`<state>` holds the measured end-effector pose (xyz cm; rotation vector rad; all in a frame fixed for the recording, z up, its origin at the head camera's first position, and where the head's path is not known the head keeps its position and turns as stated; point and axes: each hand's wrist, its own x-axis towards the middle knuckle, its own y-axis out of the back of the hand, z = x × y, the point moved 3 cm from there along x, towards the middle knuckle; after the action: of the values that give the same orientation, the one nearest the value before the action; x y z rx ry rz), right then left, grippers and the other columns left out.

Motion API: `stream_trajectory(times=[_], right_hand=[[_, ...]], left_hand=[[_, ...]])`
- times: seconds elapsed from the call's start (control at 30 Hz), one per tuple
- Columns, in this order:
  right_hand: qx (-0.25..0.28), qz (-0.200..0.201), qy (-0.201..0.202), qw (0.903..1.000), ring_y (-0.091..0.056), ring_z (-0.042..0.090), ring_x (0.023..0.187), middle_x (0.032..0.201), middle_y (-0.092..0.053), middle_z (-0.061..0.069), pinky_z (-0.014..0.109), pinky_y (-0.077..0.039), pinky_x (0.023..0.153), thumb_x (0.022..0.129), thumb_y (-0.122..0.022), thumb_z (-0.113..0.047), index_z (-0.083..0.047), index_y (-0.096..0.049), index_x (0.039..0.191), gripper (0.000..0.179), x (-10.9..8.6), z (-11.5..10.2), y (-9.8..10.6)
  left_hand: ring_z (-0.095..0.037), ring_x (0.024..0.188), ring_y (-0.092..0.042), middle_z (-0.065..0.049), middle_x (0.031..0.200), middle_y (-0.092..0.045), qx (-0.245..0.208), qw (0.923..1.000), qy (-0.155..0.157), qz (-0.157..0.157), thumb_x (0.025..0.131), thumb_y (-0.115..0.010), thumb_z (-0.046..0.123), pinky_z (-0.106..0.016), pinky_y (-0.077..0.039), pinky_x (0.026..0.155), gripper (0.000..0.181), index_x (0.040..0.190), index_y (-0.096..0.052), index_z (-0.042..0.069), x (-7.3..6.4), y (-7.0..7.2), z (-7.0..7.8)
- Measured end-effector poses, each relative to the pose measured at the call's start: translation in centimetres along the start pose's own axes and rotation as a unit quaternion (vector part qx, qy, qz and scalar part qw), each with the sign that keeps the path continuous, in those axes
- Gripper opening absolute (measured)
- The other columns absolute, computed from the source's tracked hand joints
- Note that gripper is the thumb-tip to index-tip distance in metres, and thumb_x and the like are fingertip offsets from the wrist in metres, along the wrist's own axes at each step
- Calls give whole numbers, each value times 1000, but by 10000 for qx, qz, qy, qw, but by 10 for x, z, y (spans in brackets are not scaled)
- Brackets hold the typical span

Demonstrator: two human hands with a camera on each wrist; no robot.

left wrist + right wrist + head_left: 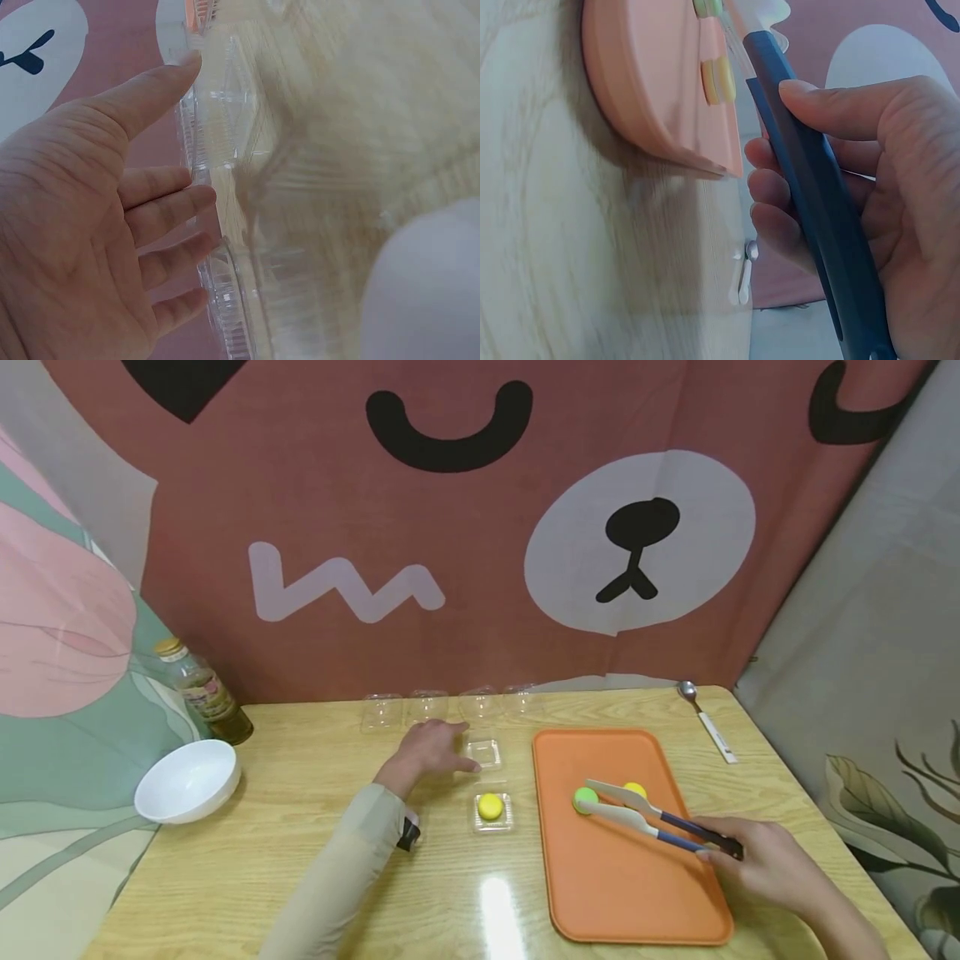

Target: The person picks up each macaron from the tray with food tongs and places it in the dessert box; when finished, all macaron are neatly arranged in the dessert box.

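Orange tray [600, 893], qty 1: on desk [300, 810], under and fwd/L of R fingers.

Tongs, blue hdl., pale blades [678, 841], qty 1: grasped at hdl. by R hand [768, 860], thumb one side, other fingers opp.; blades reach out L over tray.

Green round [582, 797], sandwich type, qty 1: on tray, ahead/L of R fingers, btwn blade tips; whether gripped yet, can't tell.

Yellow round on tray [636, 788], qty 1: just beyond upper blade, closer to R fingers than green; partly hidden.

L hand [431, 747]: fingers loose, thumb extended, nothing held.

Clear tray [497, 752], plastic, qty 1: right beside L fingers, their R side; contact can't be told; no item visible inside.

Boxed yellow round [491, 807], qty 1: in clear plastic base [507, 822], nearer wearer than L fingers.

Clear plastic containers [382, 712], row of 4: beyond L fingers, by wall cloth.

Misc.: spoon [708, 722], beyond R fingers; white bowl [180, 810] and bottle [210, 702], well L of L fingers.

Step (judged): green pickup w/ tongs, L hand positioning/steadying clear tray. Next move calls for: even light squeeze, level lift, carry L to clear tray; L fingers clear of drop spot.
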<state>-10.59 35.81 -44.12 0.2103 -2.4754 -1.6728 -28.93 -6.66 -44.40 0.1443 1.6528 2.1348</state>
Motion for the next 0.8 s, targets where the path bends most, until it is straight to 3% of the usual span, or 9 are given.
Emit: stream_trajectory(times=[0.27, 0.5, 0.8], right_hand=[[81, -128, -71, 9999, -45, -3, 71, 98, -73, -6, 20, -36, 60, 83, -83, -31, -13, -75, 120, 42, -2, 6, -3], [165, -490, -222, 9984, -45, -1, 69, 93, -70, -8, 20, -35, 60, 87, -79, -34, -10, -73, 123, 44, -1, 8, -5], [121, -430, -153, 9989, -45, -2, 69, 95, -71, -8, 20, -35, 60, 88, -78, -34, -10, -73, 123, 42, -2, 7, -5]], left_hand=[[-34, 137, -52, -7, 148, -58, -104, 9999, 74, -65, 82, -77, 58, -52, -41, 115, 84, 152, -49, 21, 2, -2, 0], [-30, 130, -57, -8, 148, -58, -379, 9992, -6, -117, 81, -80, 53, -50, -46, 112, 84, 152, -49, 19, 2, -3, 0], [-25, 118, -60, -8, 141, -63, -514, 9985, -3, -174, 82, -81, 49, -49, -45, 113, 84, 153, -48, 18, 3, -4, 1]])
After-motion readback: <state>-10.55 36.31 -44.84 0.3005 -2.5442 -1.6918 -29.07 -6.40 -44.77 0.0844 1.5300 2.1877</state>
